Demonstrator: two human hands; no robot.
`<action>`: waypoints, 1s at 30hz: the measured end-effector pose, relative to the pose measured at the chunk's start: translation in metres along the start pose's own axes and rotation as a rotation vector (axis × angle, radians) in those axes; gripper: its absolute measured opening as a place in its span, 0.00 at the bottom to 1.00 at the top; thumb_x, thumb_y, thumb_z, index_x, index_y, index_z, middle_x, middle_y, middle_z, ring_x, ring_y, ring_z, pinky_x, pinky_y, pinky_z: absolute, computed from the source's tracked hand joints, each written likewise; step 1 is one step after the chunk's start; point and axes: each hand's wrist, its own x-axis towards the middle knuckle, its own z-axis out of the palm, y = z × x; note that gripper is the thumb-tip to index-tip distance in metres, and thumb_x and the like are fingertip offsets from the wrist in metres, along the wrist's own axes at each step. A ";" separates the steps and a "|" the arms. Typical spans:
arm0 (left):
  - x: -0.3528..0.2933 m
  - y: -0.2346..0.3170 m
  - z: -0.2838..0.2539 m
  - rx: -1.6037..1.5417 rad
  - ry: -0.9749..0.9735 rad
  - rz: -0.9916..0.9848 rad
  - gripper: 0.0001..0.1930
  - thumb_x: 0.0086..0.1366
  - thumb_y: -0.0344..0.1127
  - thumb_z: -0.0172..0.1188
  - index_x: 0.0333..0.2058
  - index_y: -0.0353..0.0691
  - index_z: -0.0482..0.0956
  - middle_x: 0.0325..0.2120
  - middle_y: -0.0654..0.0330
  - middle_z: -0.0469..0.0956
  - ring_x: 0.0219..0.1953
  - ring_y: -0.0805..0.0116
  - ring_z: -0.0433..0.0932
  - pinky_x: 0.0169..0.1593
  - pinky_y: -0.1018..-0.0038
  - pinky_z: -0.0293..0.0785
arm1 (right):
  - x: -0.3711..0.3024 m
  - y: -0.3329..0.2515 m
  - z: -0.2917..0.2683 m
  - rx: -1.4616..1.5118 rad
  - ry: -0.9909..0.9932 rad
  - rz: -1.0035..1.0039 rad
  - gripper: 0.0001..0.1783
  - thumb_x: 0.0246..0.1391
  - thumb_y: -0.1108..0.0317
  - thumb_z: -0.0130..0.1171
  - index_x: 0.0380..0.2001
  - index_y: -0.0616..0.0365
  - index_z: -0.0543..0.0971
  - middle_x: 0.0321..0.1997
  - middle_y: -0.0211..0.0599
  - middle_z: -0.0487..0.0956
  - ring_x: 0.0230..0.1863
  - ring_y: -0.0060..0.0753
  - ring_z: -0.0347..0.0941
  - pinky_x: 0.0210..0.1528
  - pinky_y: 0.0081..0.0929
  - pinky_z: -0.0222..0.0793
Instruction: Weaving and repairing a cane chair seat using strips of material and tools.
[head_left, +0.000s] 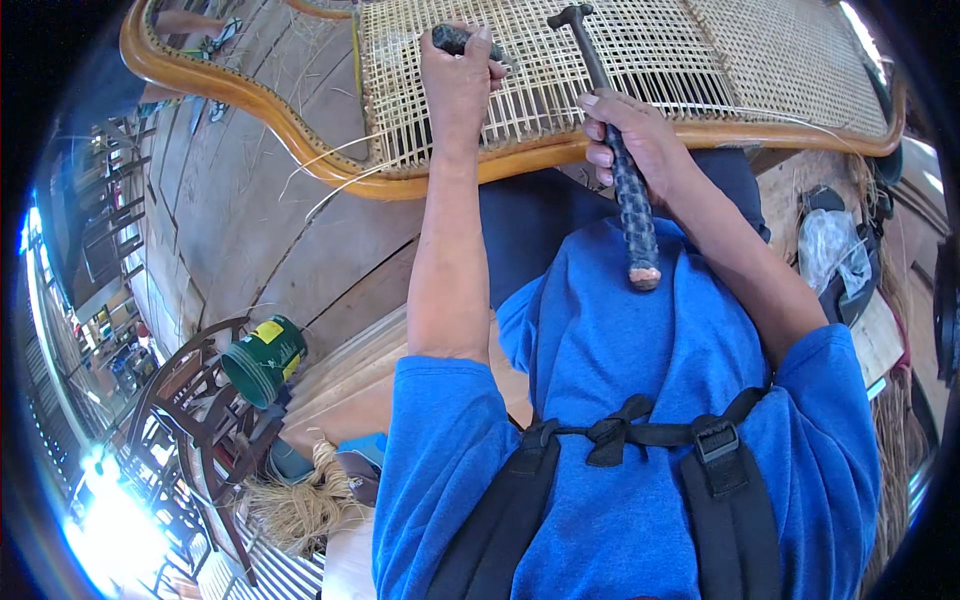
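Note:
A woven cane panel in a curved, varnished wooden frame lies across my lap. My left hand is closed around a short, dark, wrapped handle above the left part of the weave. The handle's lower end and any tip are hidden. My right hand grips a hammer by its black-wrapped handle, close to the near rail. The hammer's small dark head points away from me, over the cane. Several loose cane strands stick out past the frame's near left edge.
A green bucket stands at the left beside dark wooden chair frames. Nearby lies a bundle of pale fibre strands. A clear plastic bag is at the right. Another person's foot shows at the upper left.

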 end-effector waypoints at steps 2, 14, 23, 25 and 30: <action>0.000 -0.005 -0.002 0.066 0.008 0.028 0.12 0.59 0.35 0.60 0.35 0.35 0.69 0.20 0.61 0.73 0.18 0.76 0.73 0.21 0.82 0.71 | 0.000 0.002 0.000 0.077 0.010 0.022 0.12 0.57 0.55 0.52 0.31 0.51 0.67 0.22 0.23 0.64 0.16 0.16 0.61 0.15 0.19 0.58; -0.004 0.026 0.002 0.612 -0.094 0.147 0.15 0.57 0.38 0.58 0.34 0.34 0.66 0.23 0.53 0.69 0.27 0.58 0.70 0.34 0.65 0.67 | 0.013 0.024 0.004 0.228 -0.093 0.170 0.15 0.59 0.54 0.46 0.31 0.55 0.66 0.18 0.25 0.64 0.15 0.19 0.60 0.13 0.22 0.60; -0.008 0.002 -0.010 0.231 -0.058 0.060 0.12 0.56 0.37 0.63 0.33 0.37 0.71 0.21 0.63 0.75 0.18 0.80 0.72 0.23 0.83 0.69 | 0.003 0.027 0.000 0.145 0.016 0.162 0.16 0.58 0.54 0.48 0.33 0.56 0.66 0.21 0.26 0.65 0.16 0.19 0.61 0.13 0.20 0.61; -0.010 0.004 -0.009 0.242 -0.050 0.055 0.13 0.56 0.37 0.63 0.33 0.37 0.72 0.22 0.62 0.75 0.19 0.79 0.72 0.25 0.82 0.70 | 0.002 0.026 0.001 0.143 0.024 0.167 0.16 0.58 0.53 0.48 0.33 0.56 0.66 0.22 0.26 0.65 0.15 0.18 0.60 0.12 0.20 0.61; -0.006 0.003 -0.003 0.513 -0.085 0.318 0.15 0.55 0.39 0.63 0.35 0.37 0.71 0.21 0.62 0.75 0.20 0.77 0.72 0.27 0.79 0.70 | 0.005 0.023 0.009 0.103 -0.032 0.186 0.14 0.58 0.53 0.46 0.31 0.51 0.64 0.19 0.24 0.65 0.15 0.20 0.61 0.15 0.23 0.60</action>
